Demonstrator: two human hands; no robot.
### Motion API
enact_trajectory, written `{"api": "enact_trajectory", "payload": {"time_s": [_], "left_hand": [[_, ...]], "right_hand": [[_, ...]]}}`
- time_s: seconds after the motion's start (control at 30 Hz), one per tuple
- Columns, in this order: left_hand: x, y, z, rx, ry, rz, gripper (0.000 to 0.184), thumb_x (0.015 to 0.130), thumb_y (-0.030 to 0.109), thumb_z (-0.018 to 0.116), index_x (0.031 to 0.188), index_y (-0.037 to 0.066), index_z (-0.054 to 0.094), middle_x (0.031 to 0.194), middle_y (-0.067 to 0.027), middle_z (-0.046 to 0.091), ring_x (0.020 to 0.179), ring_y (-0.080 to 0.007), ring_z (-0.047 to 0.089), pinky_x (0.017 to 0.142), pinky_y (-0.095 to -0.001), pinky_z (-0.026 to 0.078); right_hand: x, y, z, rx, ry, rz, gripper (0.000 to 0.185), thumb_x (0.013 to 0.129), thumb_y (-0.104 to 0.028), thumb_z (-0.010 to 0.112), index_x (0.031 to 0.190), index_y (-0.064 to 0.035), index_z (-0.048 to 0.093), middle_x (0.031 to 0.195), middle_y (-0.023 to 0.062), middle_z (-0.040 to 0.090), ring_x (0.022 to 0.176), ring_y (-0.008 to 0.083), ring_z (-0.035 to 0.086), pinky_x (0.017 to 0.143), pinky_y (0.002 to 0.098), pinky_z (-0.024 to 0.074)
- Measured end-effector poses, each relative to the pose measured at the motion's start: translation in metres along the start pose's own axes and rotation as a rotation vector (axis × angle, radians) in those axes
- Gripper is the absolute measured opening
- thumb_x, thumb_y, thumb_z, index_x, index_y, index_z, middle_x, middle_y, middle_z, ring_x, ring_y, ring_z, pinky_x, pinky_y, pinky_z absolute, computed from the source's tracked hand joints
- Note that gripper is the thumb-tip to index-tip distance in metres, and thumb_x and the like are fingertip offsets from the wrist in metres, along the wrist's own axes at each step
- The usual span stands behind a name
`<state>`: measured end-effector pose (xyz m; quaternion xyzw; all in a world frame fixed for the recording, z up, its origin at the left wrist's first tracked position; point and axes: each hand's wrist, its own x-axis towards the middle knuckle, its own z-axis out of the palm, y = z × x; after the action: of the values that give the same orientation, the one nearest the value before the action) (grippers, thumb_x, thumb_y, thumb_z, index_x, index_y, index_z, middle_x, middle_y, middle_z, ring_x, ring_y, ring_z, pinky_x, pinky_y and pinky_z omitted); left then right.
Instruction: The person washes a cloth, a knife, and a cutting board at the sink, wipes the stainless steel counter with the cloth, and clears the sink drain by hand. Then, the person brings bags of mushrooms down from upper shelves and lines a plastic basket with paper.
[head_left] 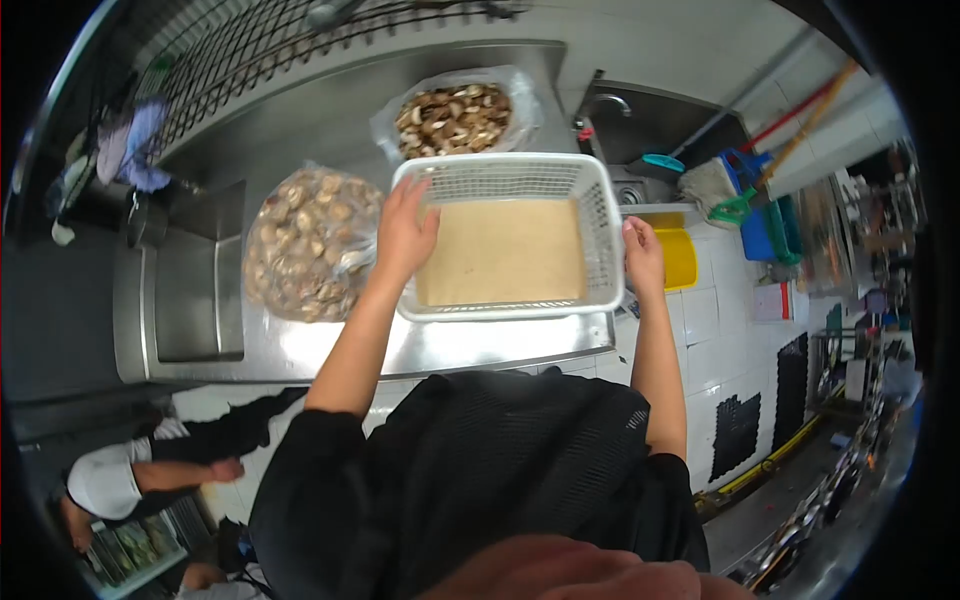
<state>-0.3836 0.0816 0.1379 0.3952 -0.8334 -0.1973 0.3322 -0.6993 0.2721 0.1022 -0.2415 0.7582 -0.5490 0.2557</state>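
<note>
A white plastic basket (607, 235) stands on the steel counter, with a flat tan board or sheet (500, 252) at its bottom. My left hand (405, 235) lies over the basket's left rim, fingers extended and slightly apart. At the right side, my right hand (642, 255) has its fingers curled at the outer edge of the basket. To the left sits a clear plastic bag full of whole mushrooms (305, 240). Behind the basket is an open clear bag of cut mushrooms (455, 118).
A steel sink basin (200, 290) is at the left and another sink (640, 130) at the back right. A yellow bucket (680, 258), a mop (712, 190) and a blue bin (762, 235) stand right. A person in a white cap (105, 482) is at lower left.
</note>
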Motion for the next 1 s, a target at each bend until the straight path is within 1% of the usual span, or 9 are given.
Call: {"api": "enact_trajectory", "payload": {"time_s": [0.17,0.3,0.4,0.47,0.6,0.7,0.8,0.83,1.0], "left_hand": [[-0.049,0.069,0.024,-0.193,-0.256,-0.046,0.020,0.080,0.014,0.060,0.097,0.003,0.063,0.109,-0.0182,0.059,0.102,-0.0325,0.056,0.088,-0.0374,0.044],[-0.067,0.149,0.084,-0.323,-0.320,0.102,0.010,0.078,0.010,0.063,0.079,0.001,0.064,0.100,-0.0163,0.063,0.095,-0.0295,0.060,0.083,-0.0355,0.046],[-0.081,0.216,0.141,-0.472,-0.466,0.241,0.011,0.076,0.012,0.068,0.076,0.002,0.063,0.100,-0.0139,0.064,0.093,-0.0274,0.060,0.081,-0.0340,0.047],[-0.070,0.260,0.153,-0.436,-0.469,0.320,0.016,0.075,0.016,0.070,0.076,0.002,0.062,0.099,-0.0121,0.064,0.092,-0.0275,0.060,0.080,-0.0343,0.047],[-0.014,0.273,0.123,-0.328,-0.026,0.247,0.014,0.077,0.011,0.064,0.090,0.005,0.063,0.091,-0.0103,0.064,0.087,-0.0252,0.061,0.080,-0.0335,0.047],[0.048,0.244,0.038,-0.095,0.536,0.287,0.016,0.074,0.010,0.067,0.089,0.006,0.064,0.088,-0.0080,0.064,0.076,-0.0222,0.060,0.073,-0.0324,0.047],[0.090,0.204,-0.054,0.410,0.943,0.313,0.036,0.070,0.032,0.074,0.098,0.011,0.064,0.100,-0.0100,0.060,0.095,-0.0253,0.054,0.082,-0.0350,0.044],[0.103,0.177,-0.074,0.424,0.946,0.139,0.055,0.068,0.050,0.072,0.114,0.022,0.059,0.122,-0.0182,0.048,0.111,-0.0326,0.046,0.091,-0.0433,0.038],[0.164,0.098,-0.113,0.610,0.676,-0.048,0.084,0.059,0.076,0.059,0.133,0.042,0.038,0.138,-0.0277,0.028,0.128,-0.0416,0.030,0.098,-0.0566,0.026]], "right_hand": [[-0.009,0.071,-0.081,-0.406,0.312,-0.214,0.016,0.077,-0.019,0.063,0.090,-0.0088,0.063,0.065,0.0105,0.059,0.062,0.0265,0.058,0.059,0.0372,0.0460],[-0.052,0.199,-0.160,-0.602,0.203,0.081,0.020,0.078,-0.029,0.058,0.078,-0.0118,0.067,0.072,0.0140,0.063,0.071,0.0324,0.062,0.067,0.0431,0.0480],[-0.108,0.329,-0.223,-0.814,-0.320,0.476,0.044,0.080,-0.045,0.052,0.087,-0.0040,0.067,0.088,0.0210,0.064,0.086,0.0373,0.061,0.078,0.0439,0.0481],[-0.122,0.418,-0.244,-0.883,-0.802,0.255,0.051,0.080,-0.045,0.053,0.101,0.0002,0.062,0.101,0.0222,0.062,0.093,0.0357,0.060,0.084,0.0425,0.0464],[-0.180,0.425,-0.293,-0.626,-0.679,0.715,0.047,0.081,-0.042,0.052,0.101,-0.0002,0.061,0.098,0.0202,0.062,0.090,0.0335,0.060,0.082,0.0413,0.0466],[-0.203,0.426,-0.322,-0.497,-0.583,0.834,0.043,0.083,-0.039,0.052,0.100,-0.0006,0.061,0.096,0.0187,0.062,0.088,0.0319,0.060,0.080,0.0404,0.0467],[-0.209,0.421,-0.340,-0.417,-0.537,0.852,0.040,0.084,-0.037,0.052,0.100,-0.0009,0.060,0.093,0.0172,0.062,0.086,0.0303,0.060,0.079,0.0395,0.0468],[-0.209,0.419,-0.343,-0.395,-0.524,0.850,0.039,0.084,-0.036,0.051,0.100,-0.0011,0.060,0.092,0.0167,0.062,0.085,0.0297,0.060,0.078,0.0392,0.0469],[-0.163,0.386,-0.331,-0.380,-0.553,0.710,0.034,0.086,-0.032,0.051,0.100,-0.0017,0.058,0.088,0.0142,0.063,0.081,0.0270,0.061,0.076,0.0377,0.0471]]}}
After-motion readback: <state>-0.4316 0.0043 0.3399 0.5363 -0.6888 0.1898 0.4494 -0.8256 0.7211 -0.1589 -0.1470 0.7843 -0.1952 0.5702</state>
